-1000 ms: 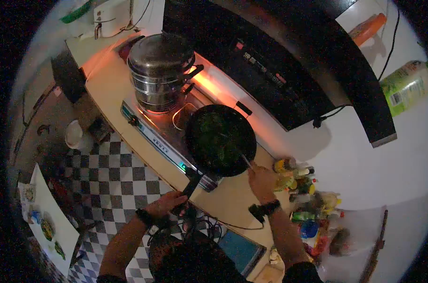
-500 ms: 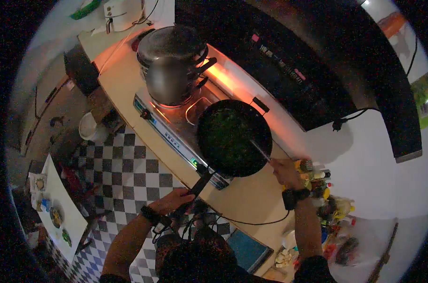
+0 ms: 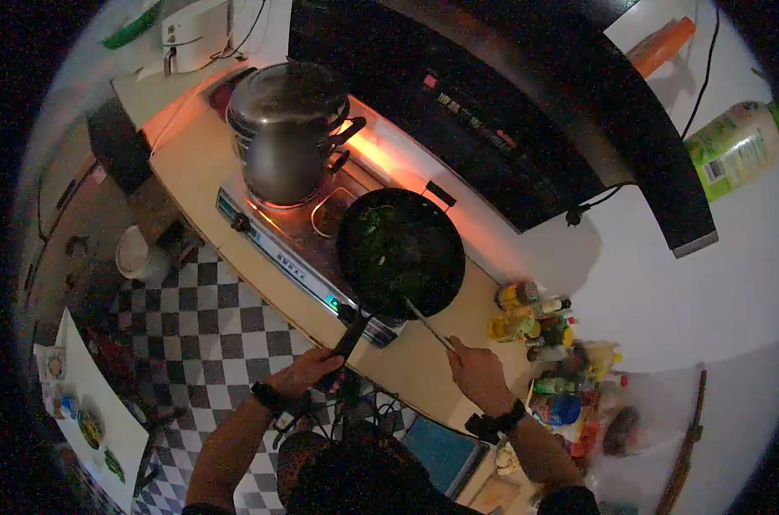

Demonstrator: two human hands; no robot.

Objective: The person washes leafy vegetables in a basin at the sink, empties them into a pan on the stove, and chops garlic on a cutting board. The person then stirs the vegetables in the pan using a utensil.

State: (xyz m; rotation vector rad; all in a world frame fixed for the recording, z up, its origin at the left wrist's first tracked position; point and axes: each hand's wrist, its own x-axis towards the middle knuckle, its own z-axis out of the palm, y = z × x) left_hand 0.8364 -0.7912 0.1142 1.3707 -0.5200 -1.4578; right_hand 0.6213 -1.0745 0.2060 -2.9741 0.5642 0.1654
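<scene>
A black wok point(image 3: 402, 249) sits on the right side of the stove point(image 3: 278, 245), with some green leafy food point(image 3: 377, 227) in its dark bowl. Fingers closed, my left hand point(image 3: 308, 369) grips the wok handle point(image 3: 352, 335). My right hand point(image 3: 478, 373) is wrapped round a long, thin metal cooking utensil point(image 3: 428, 324). Its shaft crosses the wok's near rim, and its tip is too dark to make out. To the left of the wok, a tall steel pot with a lid point(image 3: 286, 129) stands over an orange glow.
Several bottles point(image 3: 514, 322) crowd the counter right of the wok. A dark range hood point(image 3: 492, 112) hangs behind the stove. On the left, a white table point(image 3: 106, 412) holds dishes, above a checkered floor point(image 3: 226, 343). An air-fryer-like appliance point(image 3: 192, 34) stands at the far end.
My right hand and the utensil have moved from the wok's right side toward its near rim. The left hand keeps its grip on the handle. The whole view has shifted slightly.
</scene>
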